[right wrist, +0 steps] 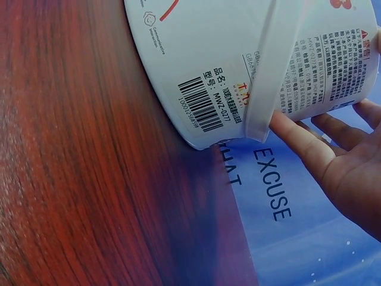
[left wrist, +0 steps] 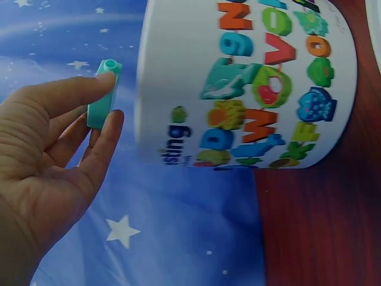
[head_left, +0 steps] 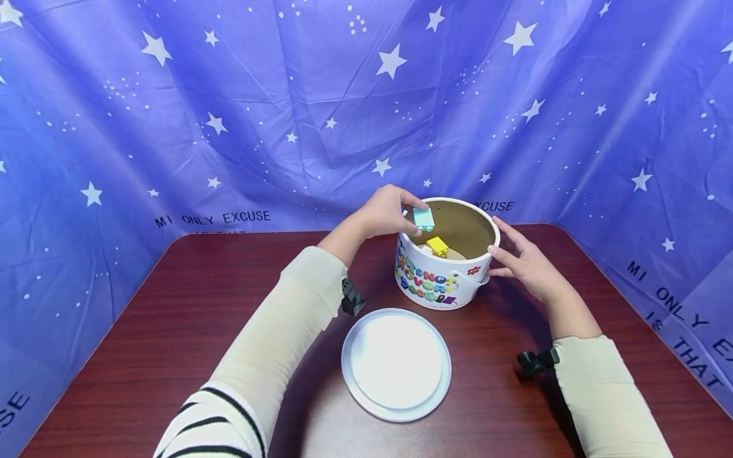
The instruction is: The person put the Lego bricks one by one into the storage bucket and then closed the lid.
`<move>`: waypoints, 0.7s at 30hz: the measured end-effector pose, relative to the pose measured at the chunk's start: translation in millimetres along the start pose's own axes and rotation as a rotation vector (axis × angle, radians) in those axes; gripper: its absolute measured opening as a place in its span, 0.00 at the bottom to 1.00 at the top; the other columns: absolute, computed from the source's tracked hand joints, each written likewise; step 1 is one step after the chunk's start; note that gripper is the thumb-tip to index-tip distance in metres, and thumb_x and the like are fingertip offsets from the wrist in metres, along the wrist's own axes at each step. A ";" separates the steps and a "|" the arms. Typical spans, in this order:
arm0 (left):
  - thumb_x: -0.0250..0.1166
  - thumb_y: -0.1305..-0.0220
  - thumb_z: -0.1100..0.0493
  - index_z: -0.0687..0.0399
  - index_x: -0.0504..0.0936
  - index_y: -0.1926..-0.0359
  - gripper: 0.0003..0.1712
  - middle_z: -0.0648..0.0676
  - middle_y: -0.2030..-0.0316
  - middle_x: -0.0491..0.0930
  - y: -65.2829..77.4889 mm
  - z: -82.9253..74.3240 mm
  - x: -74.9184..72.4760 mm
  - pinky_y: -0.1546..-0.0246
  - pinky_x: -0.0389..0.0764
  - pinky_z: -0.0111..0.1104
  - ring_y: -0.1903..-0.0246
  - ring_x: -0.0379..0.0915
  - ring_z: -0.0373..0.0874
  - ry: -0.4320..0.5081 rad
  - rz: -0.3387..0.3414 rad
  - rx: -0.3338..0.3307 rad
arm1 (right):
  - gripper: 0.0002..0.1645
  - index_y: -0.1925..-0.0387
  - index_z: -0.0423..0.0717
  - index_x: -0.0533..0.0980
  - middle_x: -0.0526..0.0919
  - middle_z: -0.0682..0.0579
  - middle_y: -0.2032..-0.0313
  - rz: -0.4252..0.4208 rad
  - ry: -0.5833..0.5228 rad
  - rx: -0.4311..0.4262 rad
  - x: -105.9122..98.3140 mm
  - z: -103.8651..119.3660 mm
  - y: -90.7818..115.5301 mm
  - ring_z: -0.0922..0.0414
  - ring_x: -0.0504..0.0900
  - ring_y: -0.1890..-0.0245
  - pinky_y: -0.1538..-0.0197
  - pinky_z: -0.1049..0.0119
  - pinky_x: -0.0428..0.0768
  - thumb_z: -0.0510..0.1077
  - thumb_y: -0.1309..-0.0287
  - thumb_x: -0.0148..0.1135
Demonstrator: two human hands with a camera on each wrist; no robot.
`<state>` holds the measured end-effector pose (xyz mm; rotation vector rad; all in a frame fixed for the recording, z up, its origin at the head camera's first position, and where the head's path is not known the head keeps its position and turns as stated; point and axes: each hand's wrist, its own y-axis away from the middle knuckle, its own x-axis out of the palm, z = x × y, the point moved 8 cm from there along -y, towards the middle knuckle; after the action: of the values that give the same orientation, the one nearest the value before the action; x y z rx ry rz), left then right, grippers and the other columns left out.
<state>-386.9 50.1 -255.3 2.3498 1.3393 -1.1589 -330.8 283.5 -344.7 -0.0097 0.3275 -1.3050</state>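
My left hand [head_left: 385,213] pinches a small teal toy block [head_left: 424,219] between thumb and fingers, over the left rim of a round white bucket [head_left: 426,296] printed with colourful letters. The left wrist view shows the block [left wrist: 101,107] edge-on, with a round stud on its end. Down in the bucket sit a yellow block [head_left: 437,246] and a pale piece beside it, partly hidden by the front wall. Against the bucket's right side, my right hand [head_left: 529,267] rests with fingers spread and fairly straight, its thumb at the rim. One right finger [right wrist: 297,140] touches beside the white handle [right wrist: 271,77].
A round white lid [head_left: 396,366] lies flat on the dark red wooden table [head_left: 229,305], in front of the bucket. Blue star-printed cloth [head_left: 315,114] hangs close behind the bucket and along both sides. Black straps with mounts [head_left: 535,362] sit on both wrists.
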 end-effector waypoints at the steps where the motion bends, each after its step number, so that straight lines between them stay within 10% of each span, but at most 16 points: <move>1: 0.79 0.55 0.61 0.55 0.86 0.50 0.27 0.49 0.60 0.84 -1.3 2.3 1.6 0.64 0.76 0.26 0.60 0.76 0.43 -0.011 -0.010 -0.012 | 0.41 0.23 0.45 0.42 0.50 0.25 0.33 -0.001 0.002 0.002 0.3 0.1 0.0 0.68 0.75 0.52 0.58 0.61 0.84 0.40 0.28 0.51; 21: 0.77 0.51 0.64 0.55 0.86 0.51 0.22 0.54 0.53 0.83 -3.1 14.2 10.9 0.52 0.76 0.27 0.51 0.76 0.44 0.115 -0.134 -0.044 | 0.42 0.23 0.46 0.41 0.50 0.25 0.32 -0.009 0.008 0.015 0.2 -0.1 1.4 0.66 0.75 0.51 0.59 0.62 0.85 0.39 0.28 0.50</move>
<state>-393.9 51.6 -272.0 2.3590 1.5656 -1.0313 -329.5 283.8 -345.1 0.0068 0.3251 -1.3167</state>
